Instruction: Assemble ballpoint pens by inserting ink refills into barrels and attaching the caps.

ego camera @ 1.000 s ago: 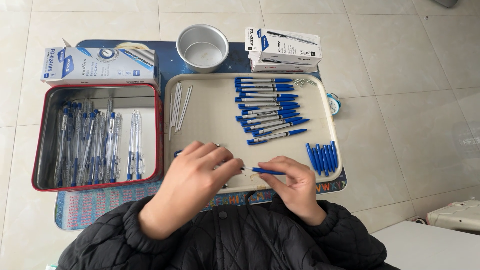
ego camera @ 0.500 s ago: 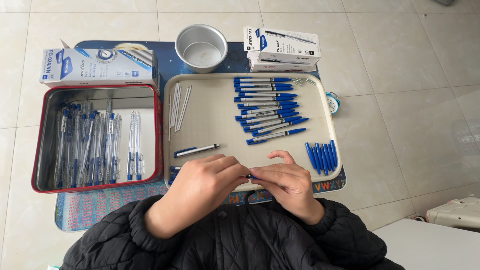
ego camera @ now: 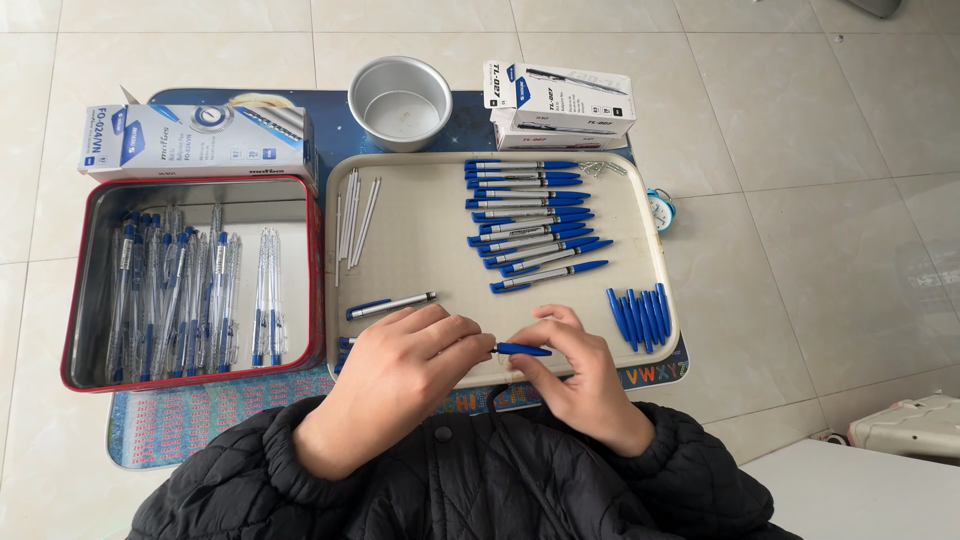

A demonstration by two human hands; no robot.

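Blue pen (ego camera: 522,350): held between both hands over the near edge of the beige tray (ego camera: 420,270), just above the person's dark quilted sleeves.

Head view. The left hand (ego camera: 400,375) curls its fingers together and pinches the pen's left end; that end is hidden inside the grip. The right hand (ego camera: 580,380) pinches the blue part between thumb and forefinger, the other fingers folded beneath. The long axis lies nearly level, left to right across the body, parallel to the tray's near edge. Which end carries the tip I cannot tell.

Risks, as a judgement: the grip sits at the tray's rim, so a part that slips would likely drop onto the lap or the tiled floor, not the tray. Uneven pressing could skew the two halves. A forearm could brush the single pen (ego camera: 390,306) lying just beyond the left hand, or the loose blue caps (ego camera: 637,315) near the right hand.
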